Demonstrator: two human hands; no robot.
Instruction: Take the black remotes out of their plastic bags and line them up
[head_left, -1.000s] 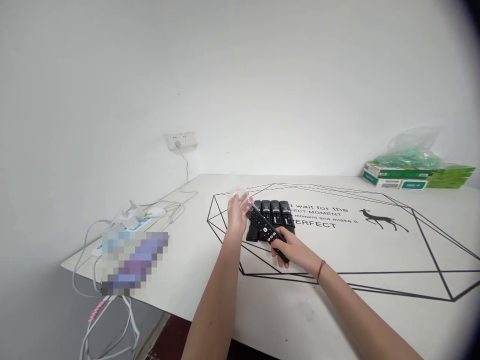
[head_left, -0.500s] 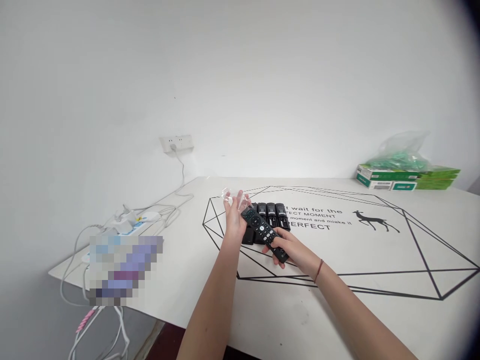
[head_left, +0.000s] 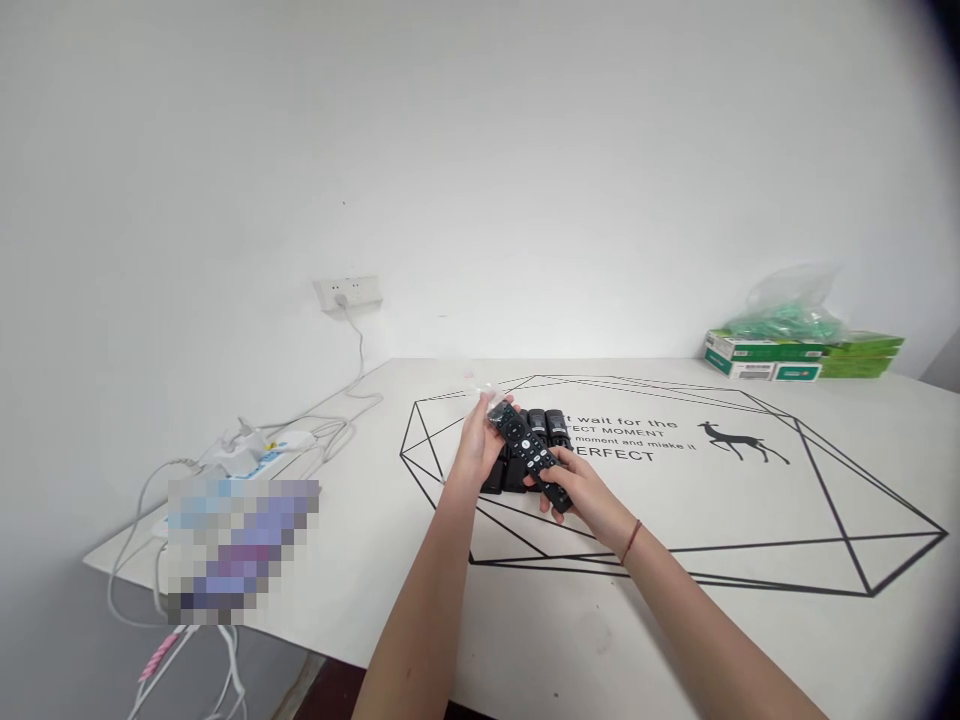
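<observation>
R hand point(head_left: 589, 492) grips remote point(head_left: 527, 446) by nr end; L hand point(head_left: 474, 446) holds clear bag point(head_left: 487, 389) at far tip, most uncovered. Other remotes point(head_left: 555, 424), unbagged, lie closer to tabletop's L edge than R.

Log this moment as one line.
right hand: grips black remote, lower end | left hand: at remote's upper end, by clear plastic | table: other remotes, partly hidden

A plastic bag point(head_left: 793, 318) tops green-and-white boxes point(head_left: 766, 349) at three o'clock on a table point(head_left: 352, 570); a wall socket point(head_left: 363, 291) sits at ten, a power strip point(head_left: 271, 458) at eight.
</observation>
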